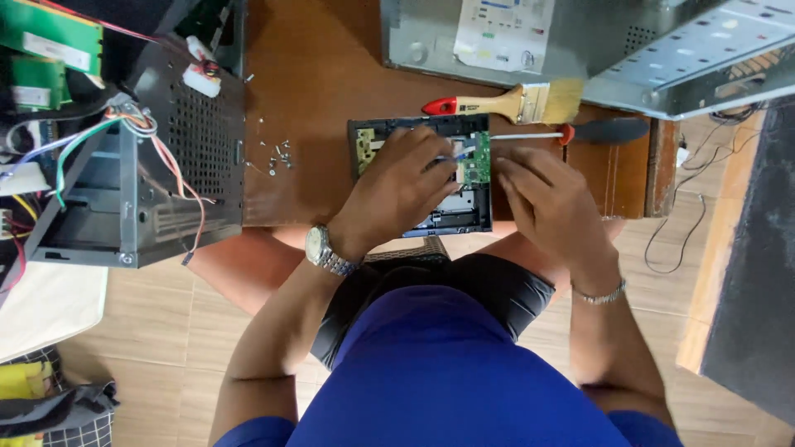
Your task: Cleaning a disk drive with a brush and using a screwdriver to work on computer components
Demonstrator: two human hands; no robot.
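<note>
Both your hands close over one opened black drive unit at the near edge of the brown wooden table: your left hand lies across its middle with fingers curled down onto the exposed insides, and your right hand presses in from the right side, its fingertips bent at the small green circuit board near the unit's right edge. Whether either hand actually pinches a part cannot be told, since the fingers hide the contact. The unit sits directly beneath and between the two hands, its top left corner and bottom edge showing past them. Just beyond it lie one paintbrush with a red and pale wooden handle and one screwdriver with a black handle, side by side. A small scatter of loose screws rests well to the left of the unit. One open computer case with coloured wires stands at the table's left end, and one grey metal chassis at the far right.
</note>
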